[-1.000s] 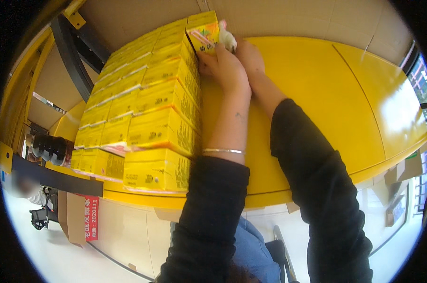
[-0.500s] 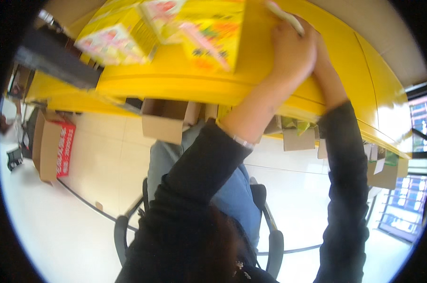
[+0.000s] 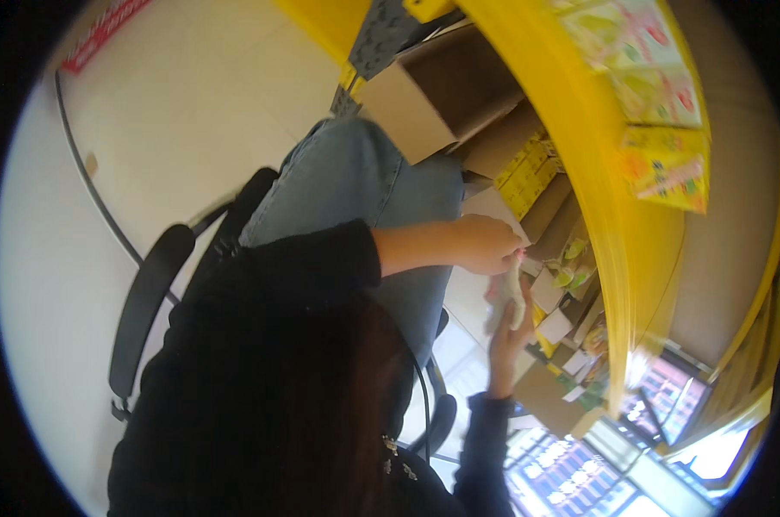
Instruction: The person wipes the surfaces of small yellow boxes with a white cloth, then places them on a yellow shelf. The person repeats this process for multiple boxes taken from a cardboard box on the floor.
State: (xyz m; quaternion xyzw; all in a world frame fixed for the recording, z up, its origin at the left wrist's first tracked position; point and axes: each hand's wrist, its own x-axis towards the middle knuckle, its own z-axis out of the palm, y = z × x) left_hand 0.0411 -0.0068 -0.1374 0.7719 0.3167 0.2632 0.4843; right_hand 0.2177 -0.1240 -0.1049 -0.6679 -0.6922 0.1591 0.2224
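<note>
Both hands meet in front of the yellow table's edge (image 3: 571, 112), low beside the open cartons. A slim, whitish, slightly curved thing (image 3: 516, 297) runs between them; its kind cannot be made out. At its upper end, with a small reddish spot, my left hand (image 3: 486, 244) has its fingers closed. My right hand (image 3: 511, 336) is closed round the lower part, its fingers blurred. On the tabletop stand several yellow and white printed cartons (image 3: 661, 95), away from both hands.
An open cardboard box (image 3: 411, 121) sits under the table's edge. Beyond it are more boxes with yellow packets (image 3: 528, 177) and green-and-white packets (image 3: 573, 263). A black chair armrest (image 3: 153, 280) is at the left. Windows (image 3: 571, 474) show at the lower right.
The view has swung round, so the table now lies at the right. My hands have come off the tabletop to below its edge, with the whitish thing held between them.
</note>
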